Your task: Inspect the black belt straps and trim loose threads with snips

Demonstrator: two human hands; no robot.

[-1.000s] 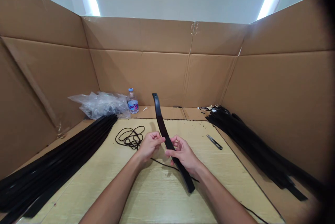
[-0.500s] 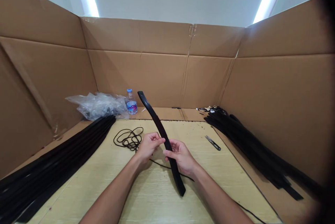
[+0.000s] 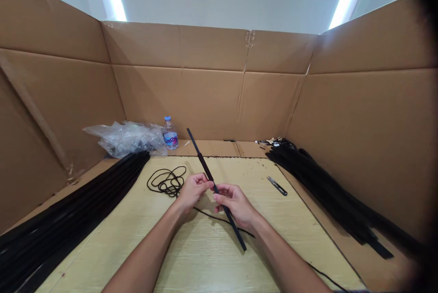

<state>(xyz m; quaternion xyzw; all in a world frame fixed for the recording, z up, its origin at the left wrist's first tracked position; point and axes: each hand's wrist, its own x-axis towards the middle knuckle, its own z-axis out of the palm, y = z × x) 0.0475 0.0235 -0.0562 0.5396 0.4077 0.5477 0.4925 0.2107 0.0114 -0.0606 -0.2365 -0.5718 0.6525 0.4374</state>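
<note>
A long, thin black strip (image 3: 235, 227) slants over the middle of the table, its narrow edge toward me. Part of its upper half is wrapped in dark brown cord (image 3: 205, 166). My left hand (image 3: 195, 191) pinches the strip at the lower end of the wrapping. Just below, my right hand (image 3: 234, 201) grips the strip between thumb and fingers. A loose dark cord (image 3: 168, 182) lies coiled behind my left forearm, and a length of it runs under my hands to the lower right.
Black strips lie bundled at left (image 3: 85, 211) and right (image 3: 318, 188). Thread snips (image 3: 277, 185) rest right of my hands. A water bottle (image 3: 170, 134) and clear plastic bags (image 3: 128, 138) stand at the back left. Cardboard walls (image 3: 178, 96) surround the table (image 3: 273, 247).
The strip has turned about its length, from its broad face to its narrow edge. Both hands stay on it in nearly the same place.
</note>
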